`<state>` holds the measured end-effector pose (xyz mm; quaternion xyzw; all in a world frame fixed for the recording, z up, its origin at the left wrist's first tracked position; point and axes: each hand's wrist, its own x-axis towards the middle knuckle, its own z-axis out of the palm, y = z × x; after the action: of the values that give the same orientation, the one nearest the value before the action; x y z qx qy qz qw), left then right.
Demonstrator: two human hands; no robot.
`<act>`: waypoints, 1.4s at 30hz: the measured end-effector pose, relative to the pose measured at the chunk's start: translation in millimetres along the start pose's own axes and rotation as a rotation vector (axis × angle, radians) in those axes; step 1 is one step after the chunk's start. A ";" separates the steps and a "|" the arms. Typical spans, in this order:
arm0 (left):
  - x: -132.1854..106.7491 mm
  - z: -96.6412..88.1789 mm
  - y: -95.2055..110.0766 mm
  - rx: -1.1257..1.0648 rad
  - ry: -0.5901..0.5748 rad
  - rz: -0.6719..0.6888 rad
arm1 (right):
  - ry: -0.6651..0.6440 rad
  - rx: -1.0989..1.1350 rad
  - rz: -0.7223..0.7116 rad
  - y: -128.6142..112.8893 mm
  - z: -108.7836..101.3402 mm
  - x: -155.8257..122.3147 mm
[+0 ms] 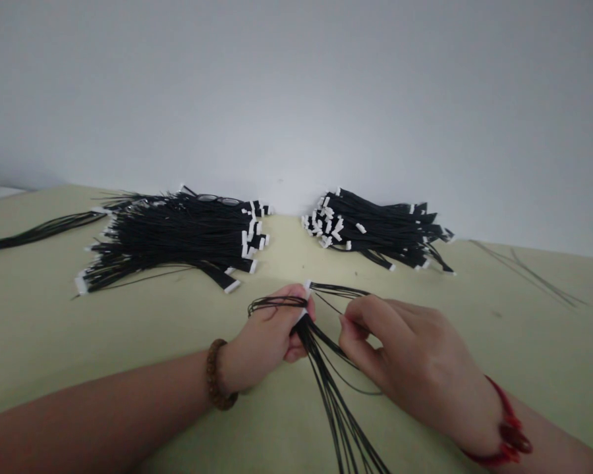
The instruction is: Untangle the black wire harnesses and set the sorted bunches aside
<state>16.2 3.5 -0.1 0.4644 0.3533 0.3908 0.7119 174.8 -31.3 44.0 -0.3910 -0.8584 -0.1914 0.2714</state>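
One wire [329, 303] (two cable piles [178, 232] beyond) fills right hand's [418, 349] pinch; left hand [267, 343] grips connector [307, 286].

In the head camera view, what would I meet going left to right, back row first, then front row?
Back: left pile of black cables → right pile of black cables → loose thin wires. Front: brown beaded bracelet → left hand → right hand → red bracelet.

Pale wall [296, 85] behind yellowish table [168, 421].
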 end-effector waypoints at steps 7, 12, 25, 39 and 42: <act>0.3 0.3 1.6 -0.015 -0.029 0.019 | 0.004 0.018 -0.004 -0.4 0.8 0.0; 0.8 -0.4 -0.5 -0.007 -0.034 0.022 | -0.015 0.039 0.002 -0.4 -2.7 0.4; -1.7 1.1 1.9 0.048 -0.009 0.010 | 0.018 0.023 0.015 -2.0 -5.1 1.0; -3.0 2.4 4.0 0.019 0.014 -0.025 | 0.032 0.008 0.008 -2.0 -3.3 0.8; -2.8 1.6 2.8 0.003 -0.009 0.004 | 0.011 0.031 -0.005 -2.2 -2.4 0.9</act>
<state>15.7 1.2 3.5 0.4678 0.3499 0.3896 0.7121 173.4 -33.5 46.2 -0.3838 -0.8607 -0.1808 0.2815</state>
